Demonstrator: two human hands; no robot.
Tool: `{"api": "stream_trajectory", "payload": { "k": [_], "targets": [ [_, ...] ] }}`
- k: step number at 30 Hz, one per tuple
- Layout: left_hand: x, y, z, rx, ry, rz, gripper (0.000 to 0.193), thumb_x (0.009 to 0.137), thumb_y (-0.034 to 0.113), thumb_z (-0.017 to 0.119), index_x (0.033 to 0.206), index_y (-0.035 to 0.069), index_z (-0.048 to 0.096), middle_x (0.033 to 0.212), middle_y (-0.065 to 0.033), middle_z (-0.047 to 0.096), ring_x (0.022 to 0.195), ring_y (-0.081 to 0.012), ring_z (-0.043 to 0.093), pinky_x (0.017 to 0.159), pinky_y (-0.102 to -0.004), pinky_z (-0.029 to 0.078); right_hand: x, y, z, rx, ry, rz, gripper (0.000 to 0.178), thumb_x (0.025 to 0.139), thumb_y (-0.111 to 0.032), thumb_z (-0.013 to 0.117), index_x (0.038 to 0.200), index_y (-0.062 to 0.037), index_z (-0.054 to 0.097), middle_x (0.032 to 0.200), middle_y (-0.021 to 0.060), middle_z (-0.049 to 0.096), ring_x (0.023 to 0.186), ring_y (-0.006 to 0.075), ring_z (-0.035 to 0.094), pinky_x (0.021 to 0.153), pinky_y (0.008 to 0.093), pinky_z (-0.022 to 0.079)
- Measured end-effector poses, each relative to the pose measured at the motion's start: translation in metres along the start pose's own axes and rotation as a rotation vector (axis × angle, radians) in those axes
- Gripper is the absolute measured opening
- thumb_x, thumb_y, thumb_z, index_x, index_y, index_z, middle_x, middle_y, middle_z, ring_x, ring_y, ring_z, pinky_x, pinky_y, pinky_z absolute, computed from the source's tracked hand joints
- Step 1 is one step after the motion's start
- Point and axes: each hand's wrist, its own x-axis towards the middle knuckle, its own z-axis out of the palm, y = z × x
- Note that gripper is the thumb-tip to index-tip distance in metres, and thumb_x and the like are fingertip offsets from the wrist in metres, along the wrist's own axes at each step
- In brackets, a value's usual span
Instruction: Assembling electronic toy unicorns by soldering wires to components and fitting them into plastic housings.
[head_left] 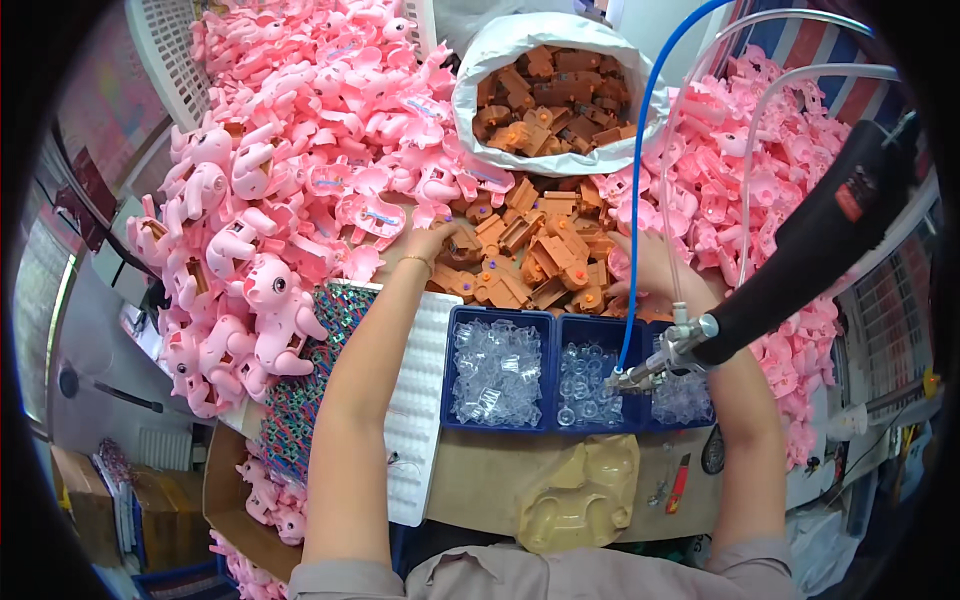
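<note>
My left hand [430,243] reaches to the left edge of a heap of brown plastic box-like parts [555,250], its fingers closed around one brown plastic part [463,243]. At the heap's right edge, my right hand [655,265] curls around a pink toy part [620,262]; hoses partly cover this hand. Pink toy-animal shells [300,150] are piled at the left and behind my left hand, several joined into whole bodies [280,290]. Another pile of pink shells [750,170] lies beyond my right hand.
A white sack [465,100] of brown parts stands at the back. Blue bins [500,428] hold clear plastic pieces. A black power screwdriver [800,250] with blue and clear hoses hangs over my right forearm. Nearer are a white ribbed tray [410,440], tan moulded fixture [580,495] and red cutter [678,485].
</note>
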Motion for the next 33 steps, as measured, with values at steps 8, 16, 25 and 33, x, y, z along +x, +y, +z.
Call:
{"api": "stream_trajectory", "payload": {
  "k": [8, 16, 25, 33],
  "targets": [
    [-0.098, 0.067, -0.008, -0.095, -0.143, 0.21, 0.028, 0.085, 0.026, 0.064, 0.104, 0.005, 0.061, 0.093, -0.0049, 0.066, 0.087, -0.0168, 0.064, 0.075, -0.0313, 0.052, 0.003, 0.016, 0.059, 0.337, 0.413, -0.101, 0.062, 0.069, -0.021, 0.074, 0.123, -0.0021, 0.051, 0.115, 0.0232, 0.053, 0.105, 0.0391, 0.054, 0.089, 0.0433, 0.046],
    [-0.218, 0.068, -0.03, -0.581, -0.424, -0.084, 0.027, 0.086, 0.036, 0.065, 0.105, 0.018, 0.062, 0.099, 0.0017, 0.063, 0.094, -0.0157, 0.061, 0.09, -0.0454, 0.049, -0.03, 0.032, 0.011, 1.096, 1.375, 0.53, 0.044, 0.086, -0.033, 0.067, 0.112, 0.0017, 0.057, 0.09, 0.0136, 0.063, 0.079, 0.0224, 0.06, 0.072, 0.0357, 0.049],
    [-0.376, 0.009, -0.043, -0.42, -0.672, -0.483, 0.06, 0.089, 0.016, 0.054, 0.144, 0.007, 0.03, 0.134, -0.0151, 0.048, 0.12, -0.036, 0.052, 0.095, -0.0523, 0.048, -0.276, -0.206, -0.019, 0.689, 0.251, 0.14, 0.06, 0.074, -0.026, 0.076, 0.125, -0.0051, 0.052, 0.11, 0.0148, 0.055, 0.096, 0.0281, 0.058, 0.079, 0.0405, 0.048],
    [-0.424, -0.031, -0.003, -0.021, -0.537, -0.323, 0.053, 0.083, 0.007, 0.069, 0.13, 0.002, 0.046, 0.112, -0.0047, 0.059, 0.091, -0.0102, 0.06, 0.076, -0.023, 0.049, -0.302, -0.228, 0.018, 0.5, 0.078, 0.059, 0.075, 0.068, -0.034, 0.078, 0.132, -0.0079, 0.047, 0.138, 0.0198, 0.039, 0.124, 0.0367, 0.043, 0.102, 0.0455, 0.035]
  ]
}}
